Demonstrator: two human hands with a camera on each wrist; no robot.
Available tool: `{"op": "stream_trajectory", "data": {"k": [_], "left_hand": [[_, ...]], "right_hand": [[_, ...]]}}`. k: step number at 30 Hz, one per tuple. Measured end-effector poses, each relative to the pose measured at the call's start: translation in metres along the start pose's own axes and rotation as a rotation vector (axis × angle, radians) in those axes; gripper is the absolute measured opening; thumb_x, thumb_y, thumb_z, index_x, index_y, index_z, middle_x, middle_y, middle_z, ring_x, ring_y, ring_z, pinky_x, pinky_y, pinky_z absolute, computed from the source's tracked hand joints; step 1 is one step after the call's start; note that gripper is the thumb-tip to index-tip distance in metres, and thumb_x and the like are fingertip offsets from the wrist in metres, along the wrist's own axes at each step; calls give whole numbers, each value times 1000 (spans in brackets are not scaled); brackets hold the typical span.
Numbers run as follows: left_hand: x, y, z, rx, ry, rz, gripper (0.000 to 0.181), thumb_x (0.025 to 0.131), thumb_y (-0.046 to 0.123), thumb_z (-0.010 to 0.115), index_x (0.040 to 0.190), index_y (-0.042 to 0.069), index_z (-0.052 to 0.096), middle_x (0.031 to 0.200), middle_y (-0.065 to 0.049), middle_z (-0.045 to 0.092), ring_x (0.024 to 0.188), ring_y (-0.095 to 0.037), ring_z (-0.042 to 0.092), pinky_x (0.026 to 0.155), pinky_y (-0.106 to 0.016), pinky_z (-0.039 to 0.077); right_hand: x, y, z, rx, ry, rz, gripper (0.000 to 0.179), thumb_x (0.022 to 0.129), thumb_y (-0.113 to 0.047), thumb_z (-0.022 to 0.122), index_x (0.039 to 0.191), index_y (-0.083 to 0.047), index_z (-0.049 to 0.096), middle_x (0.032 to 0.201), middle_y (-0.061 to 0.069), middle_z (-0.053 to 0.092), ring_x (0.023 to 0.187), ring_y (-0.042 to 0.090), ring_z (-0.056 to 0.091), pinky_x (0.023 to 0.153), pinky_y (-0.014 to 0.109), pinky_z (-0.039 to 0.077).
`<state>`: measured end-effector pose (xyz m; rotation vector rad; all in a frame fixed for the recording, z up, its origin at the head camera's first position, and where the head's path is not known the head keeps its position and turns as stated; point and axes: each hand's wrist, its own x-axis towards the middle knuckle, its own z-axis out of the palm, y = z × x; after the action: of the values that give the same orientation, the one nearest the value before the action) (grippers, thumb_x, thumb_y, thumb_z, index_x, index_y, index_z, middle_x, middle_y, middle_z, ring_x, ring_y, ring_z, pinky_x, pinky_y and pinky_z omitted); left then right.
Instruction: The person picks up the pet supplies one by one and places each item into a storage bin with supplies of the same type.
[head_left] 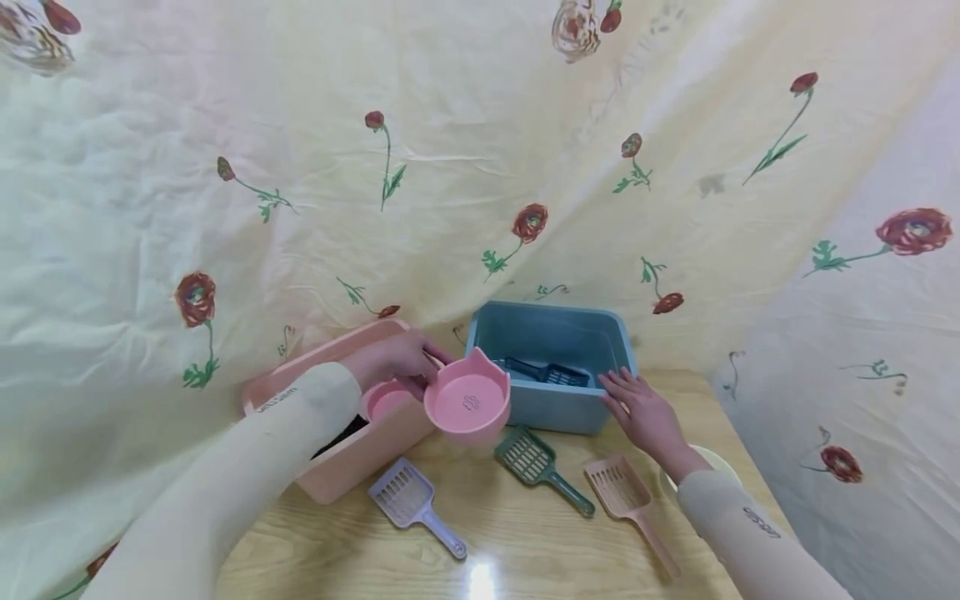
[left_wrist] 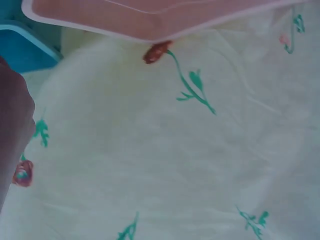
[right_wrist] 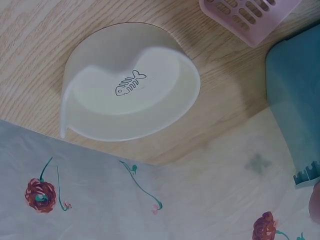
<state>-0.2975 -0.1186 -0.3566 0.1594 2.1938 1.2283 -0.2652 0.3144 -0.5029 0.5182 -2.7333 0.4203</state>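
My left hand [head_left: 401, 357] grips a pink cat-eared pet bowl [head_left: 468, 404] by its left side, in the air between two bins. The bowl has a paw print inside. In the left wrist view only part of the left hand [left_wrist: 15, 110] shows at the edge. Below the left wrist is a pink bin [head_left: 375, 450], with another pink bowl [head_left: 384, 400] and something dark inside. My right hand [head_left: 645, 412] touches the front right rim of a blue bin [head_left: 555, 408] with extended fingers. A dark blue litter scoop [head_left: 562, 375] lies in that bin.
On the wooden table lie a lavender litter scoop [head_left: 405, 492], a green scoop [head_left: 531, 458] and a pinkish scoop [head_left: 618, 487]. A cream bowl with a fishbone print [right_wrist: 135, 95] stands at the right, partly under my right forearm. Flowered cloth [head_left: 450, 167] hangs behind.
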Motion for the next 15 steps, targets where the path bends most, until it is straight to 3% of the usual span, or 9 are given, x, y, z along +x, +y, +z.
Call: {"op": "stream_trajectory", "data": {"k": [3,9,15], "left_hand": [[-7,-2,-16,37,10,14,44,97,-7,68,140,4,70,119,-17,77,85,-23,78,79,-37,67],[-23,-11,-47,50,46,54,52,93,-13,65,144,-4,63,121,-25,75,80,-22,76,75,-39,68],[-43,-21,-74,86,60,60,52,95,-11,65,146,-3,62,120,-24,75,77,-22,77,73,-39,67]], "right_hand": [[-1,0,0,2,12,-8,46,104,-20,71,145,-1,65,148,25,61,146,47,48,120,64,37],[-1,-1,0,10,8,-16,45,104,-20,70,145,-1,65,147,25,62,146,47,49,121,64,36],[0,-4,-4,8,-9,-12,45,106,-21,68,145,0,64,147,25,61,146,48,48,120,64,36]]}}
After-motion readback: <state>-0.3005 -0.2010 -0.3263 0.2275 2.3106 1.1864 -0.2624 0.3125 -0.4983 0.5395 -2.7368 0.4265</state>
